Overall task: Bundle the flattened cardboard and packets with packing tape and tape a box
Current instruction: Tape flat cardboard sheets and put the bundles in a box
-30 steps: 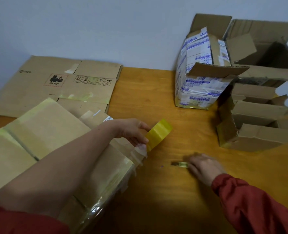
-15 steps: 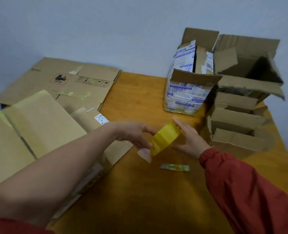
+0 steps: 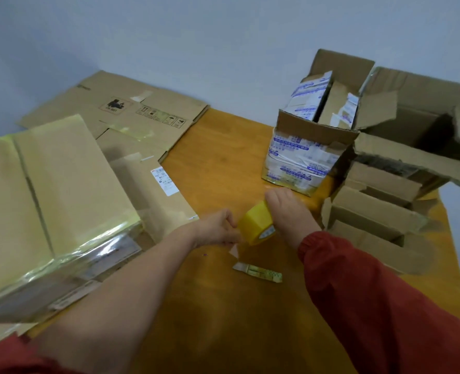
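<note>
We cannot see our right fingertips: they curl over the far side of the tape roll (image 3: 257,222) and are hidden behind it. Our right hand (image 3: 288,211) clamps the roll from above and from the right, and our left hand (image 3: 215,228) pinches its left rim. The two hands sit close together, just above the table (image 3: 223,163). A pale tab of tape (image 3: 234,251) hangs below the left fingers, but where it joins the roll is hard to make out.

The roll is yellow, tilted on edge, with a printed core label facing us. A small green and yellow thing (image 3: 258,272) lies on the table just in front of it, too blurred to name.

At left the bundle (image 3: 48,198) of flat cardboard, wrapped in glossy tape, is cut off by the frame edge. Beyond the roll stands an open box (image 3: 304,155) of printed packets.
</note>
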